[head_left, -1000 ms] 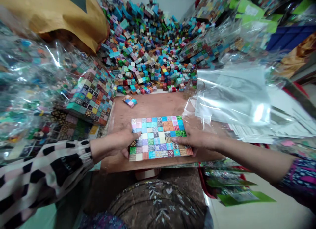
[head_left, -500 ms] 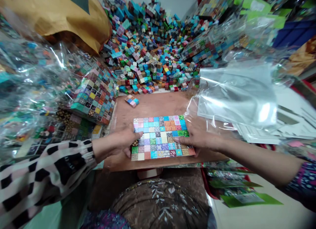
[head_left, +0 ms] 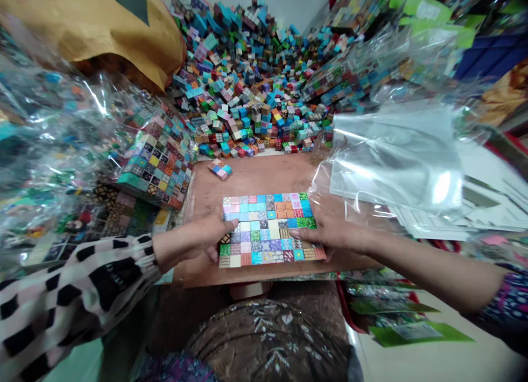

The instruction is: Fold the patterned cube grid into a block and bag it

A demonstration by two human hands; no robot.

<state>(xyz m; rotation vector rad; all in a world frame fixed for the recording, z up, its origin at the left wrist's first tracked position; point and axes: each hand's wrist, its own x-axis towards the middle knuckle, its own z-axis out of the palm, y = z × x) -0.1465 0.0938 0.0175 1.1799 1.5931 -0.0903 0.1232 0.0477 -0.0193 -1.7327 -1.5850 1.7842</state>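
Observation:
A rectangular slab of small patterned cubes (head_left: 264, 228), in many colours, lies low over the front of the wooden board (head_left: 264, 170). At its left end my left hand (head_left: 206, 232) grips it, with the thumb on the top face and the fingers around the edge. My right hand (head_left: 332, 229) holds the opposite end, its thumb also lying across the top. The undersides of both hands are hidden. Beyond the slab, a small joined piece of cubes (head_left: 220, 169) rests on the board by itself.
A big heap of loose cubes (head_left: 251, 96) rises behind the board. Cube blocks in clear wrap (head_left: 154, 162) stand at the left, below a brown paper sack (head_left: 124, 36). Clear plastic bags (head_left: 396, 156) overlie white sheets (head_left: 487, 189) at the right. Green-topped packets (head_left: 416, 330) sit lower right.

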